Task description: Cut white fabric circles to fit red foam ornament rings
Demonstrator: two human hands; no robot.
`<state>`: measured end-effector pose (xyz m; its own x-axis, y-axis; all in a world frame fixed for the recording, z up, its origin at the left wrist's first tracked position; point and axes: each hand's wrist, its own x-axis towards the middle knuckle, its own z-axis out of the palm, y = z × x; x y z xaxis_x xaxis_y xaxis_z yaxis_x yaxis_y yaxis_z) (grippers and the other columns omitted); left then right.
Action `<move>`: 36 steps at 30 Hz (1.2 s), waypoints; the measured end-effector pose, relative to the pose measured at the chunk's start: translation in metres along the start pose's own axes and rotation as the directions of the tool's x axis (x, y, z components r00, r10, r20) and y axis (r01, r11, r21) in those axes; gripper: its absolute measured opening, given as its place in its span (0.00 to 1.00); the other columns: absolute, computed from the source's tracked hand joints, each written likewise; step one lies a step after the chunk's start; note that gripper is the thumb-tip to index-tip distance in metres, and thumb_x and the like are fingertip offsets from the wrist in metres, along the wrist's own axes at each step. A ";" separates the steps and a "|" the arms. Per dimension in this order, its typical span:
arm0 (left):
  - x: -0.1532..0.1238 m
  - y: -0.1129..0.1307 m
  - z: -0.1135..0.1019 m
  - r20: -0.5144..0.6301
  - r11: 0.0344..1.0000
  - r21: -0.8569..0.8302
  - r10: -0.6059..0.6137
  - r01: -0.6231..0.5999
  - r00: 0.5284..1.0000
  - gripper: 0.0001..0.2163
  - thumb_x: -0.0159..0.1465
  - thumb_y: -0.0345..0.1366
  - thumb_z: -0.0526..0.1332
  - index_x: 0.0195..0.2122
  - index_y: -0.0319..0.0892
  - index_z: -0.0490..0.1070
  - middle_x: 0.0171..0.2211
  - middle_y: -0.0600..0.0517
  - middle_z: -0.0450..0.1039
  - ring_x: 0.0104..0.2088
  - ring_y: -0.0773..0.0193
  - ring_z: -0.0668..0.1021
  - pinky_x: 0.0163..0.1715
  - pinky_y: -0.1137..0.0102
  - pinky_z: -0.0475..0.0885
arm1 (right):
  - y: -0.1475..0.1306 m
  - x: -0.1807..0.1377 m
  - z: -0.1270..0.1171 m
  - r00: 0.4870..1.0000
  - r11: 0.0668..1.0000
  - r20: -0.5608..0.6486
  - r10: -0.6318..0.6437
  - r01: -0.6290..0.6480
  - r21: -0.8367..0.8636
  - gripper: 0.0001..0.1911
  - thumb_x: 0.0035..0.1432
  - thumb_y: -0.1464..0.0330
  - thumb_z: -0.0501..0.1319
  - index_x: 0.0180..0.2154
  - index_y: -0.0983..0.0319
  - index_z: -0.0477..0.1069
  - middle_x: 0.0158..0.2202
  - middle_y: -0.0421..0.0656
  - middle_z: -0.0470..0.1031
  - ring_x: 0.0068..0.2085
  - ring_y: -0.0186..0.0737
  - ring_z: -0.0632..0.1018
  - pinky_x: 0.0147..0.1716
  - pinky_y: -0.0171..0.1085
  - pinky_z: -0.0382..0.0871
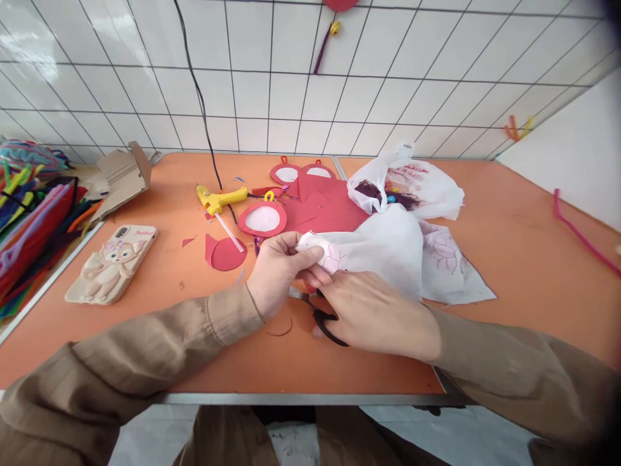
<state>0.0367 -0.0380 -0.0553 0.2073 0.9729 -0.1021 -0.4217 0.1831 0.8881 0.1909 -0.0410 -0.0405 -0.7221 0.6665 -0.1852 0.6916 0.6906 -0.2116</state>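
Your forearms come in from the near edge of the orange table (145,259) and meet at its middle. Your left hand (274,275) is curled, pinching the bunched corner of the thin white sheet with pink line drawings (388,249). Your right hand (371,310) lies palm down over the black-handled scissors (326,325) (mostly hidden), fingertips at the sheet's edge. Its grip cannot be told. The sheet spreads rightward beyond it.

My sleeves (145,343) were tan. The thin paper (388,252) at frame centre was white with faint pink line drawings, over an orange table (524,246). Above it the foam sheets (325,200) were red. At left, the glue gun (218,197) was yellow and the phone case (114,262) beige with a cartoon bear.
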 end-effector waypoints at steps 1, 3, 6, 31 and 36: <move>0.000 0.000 -0.002 0.009 1.000 0.006 0.004 -0.004 1.000 0.07 0.55 0.33 0.67 0.25 0.37 0.70 0.17 0.50 0.76 0.15 0.71 0.74 0.18 0.78 0.69 | 0.001 -0.001 0.000 1.000 1.000 -0.004 -0.012 0.012 0.007 0.20 0.54 0.69 0.61 0.49 0.65 0.66 0.40 0.49 0.76 0.37 0.45 0.76 0.27 0.38 0.58; 0.001 0.001 -0.004 0.027 1.000 0.018 0.012 -0.013 1.000 0.09 0.54 0.35 0.69 0.24 0.37 0.70 0.16 0.50 0.76 0.15 0.71 0.74 0.18 0.78 0.69 | 0.002 -0.002 -0.001 0.999 0.999 0.002 -0.032 0.032 0.024 0.19 0.52 0.70 0.61 0.48 0.65 0.66 0.39 0.48 0.75 0.36 0.43 0.75 0.27 0.38 0.58; 0.001 0.002 -0.005 0.059 0.998 0.049 0.025 -0.028 0.998 0.12 0.56 0.40 0.69 0.23 0.37 0.71 0.15 0.51 0.74 0.14 0.71 0.73 0.16 0.79 0.68 | 0.003 -0.003 0.000 1.000 0.999 -0.008 -0.025 0.025 0.026 0.15 0.53 0.69 0.61 0.43 0.65 0.68 0.38 0.48 0.75 0.35 0.43 0.74 0.26 0.37 0.58; -0.003 -0.003 -0.023 -0.167 0.992 -0.120 0.016 -0.037 0.986 0.03 0.56 0.31 0.62 0.30 0.36 0.72 0.28 0.48 0.78 0.32 0.61 0.82 0.34 0.70 0.76 | 0.010 0.006 0.023 0.994 0.959 -0.110 -0.002 0.033 0.281 0.07 0.46 0.72 0.65 0.28 0.63 0.68 0.38 0.43 0.68 0.37 0.37 0.69 0.35 0.37 0.62; -0.003 -0.005 -0.026 -0.156 0.997 -0.025 0.068 -0.072 0.985 0.07 0.50 0.29 0.67 0.30 0.37 0.73 0.28 0.49 0.79 0.30 0.64 0.81 0.32 0.71 0.76 | 0.009 0.007 0.030 0.979 0.961 -0.204 -0.024 0.079 0.266 0.04 0.47 0.72 0.64 0.28 0.63 0.70 0.35 0.43 0.69 0.38 0.39 0.70 0.36 0.38 0.63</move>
<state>0.0153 -0.0385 -0.0714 0.0382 0.9932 -0.1104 -0.4573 0.1156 0.8818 0.1914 -0.0384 -0.0727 -0.7210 0.6926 0.0192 0.6037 0.6416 -0.4731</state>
